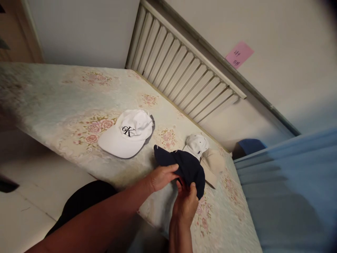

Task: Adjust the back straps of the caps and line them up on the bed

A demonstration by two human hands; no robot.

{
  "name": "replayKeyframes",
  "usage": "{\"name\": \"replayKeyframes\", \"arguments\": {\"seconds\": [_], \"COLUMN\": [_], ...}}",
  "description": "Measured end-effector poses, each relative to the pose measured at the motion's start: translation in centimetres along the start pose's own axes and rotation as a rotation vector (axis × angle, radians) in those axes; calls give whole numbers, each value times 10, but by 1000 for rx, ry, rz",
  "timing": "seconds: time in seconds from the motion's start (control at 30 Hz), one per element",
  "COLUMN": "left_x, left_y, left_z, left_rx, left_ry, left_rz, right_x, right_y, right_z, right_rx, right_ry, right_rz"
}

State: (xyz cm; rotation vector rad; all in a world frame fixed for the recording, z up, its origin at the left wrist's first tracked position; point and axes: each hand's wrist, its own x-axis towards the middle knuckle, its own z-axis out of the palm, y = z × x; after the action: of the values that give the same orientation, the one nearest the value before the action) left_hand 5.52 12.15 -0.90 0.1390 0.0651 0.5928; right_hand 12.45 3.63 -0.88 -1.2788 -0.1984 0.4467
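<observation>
A dark navy baseball cap [188, 165] is held up between both hands above the bed-like surface, its brim pointing left. My left hand [164, 175] grips it near the brim, thumb on the outside and fingers under the edge. My right hand [186, 202] pinches the lower rim of the crown with the thumb outside. Left of it lies a white cap [134, 128] with black letters on the front, brim toward me. Just behind the navy cap are a smaller white cap [198, 144] and a beige cap [212, 163], both partly covered.
The caps lie on a floral-patterned cover [113, 84]. A metal rail [184, 59] runs along the wall at the far side. A pink note [239, 54] is on the wall. A blue curtain [289, 182] hangs at the right, beside a dark blue object [251, 146].
</observation>
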Motion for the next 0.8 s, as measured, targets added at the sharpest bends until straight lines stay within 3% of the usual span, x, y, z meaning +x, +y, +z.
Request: {"name": "replayKeyframes", "arguments": {"seconds": [0.1,0.2,0.43,0.6,0.7,0.8], "left_x": [3,2,8,4,-2,-4], "left_y": [9,18,16,0,-6,-5], "left_z": [2,2,-3,-4,-4,-4], "left_rx": [-24,-102,-61,32,67,13], "left_ry": [-52,-32,203,32,-117,-194], "left_rz": [60,7,-43,-64,-76,-73], "right_x": [4,8,19,8,6,9], "right_y": [-8,-15,-27,-34,-35,-38], "right_z": [-5,-12,-32,-16,-8,-11], "right_rx": [73,115,182,308,353,365], "right_ry": [-5,-22,-76,-215,-211,-218], "right_rz": [-1,-23,-55,-52,-33,-12]}}
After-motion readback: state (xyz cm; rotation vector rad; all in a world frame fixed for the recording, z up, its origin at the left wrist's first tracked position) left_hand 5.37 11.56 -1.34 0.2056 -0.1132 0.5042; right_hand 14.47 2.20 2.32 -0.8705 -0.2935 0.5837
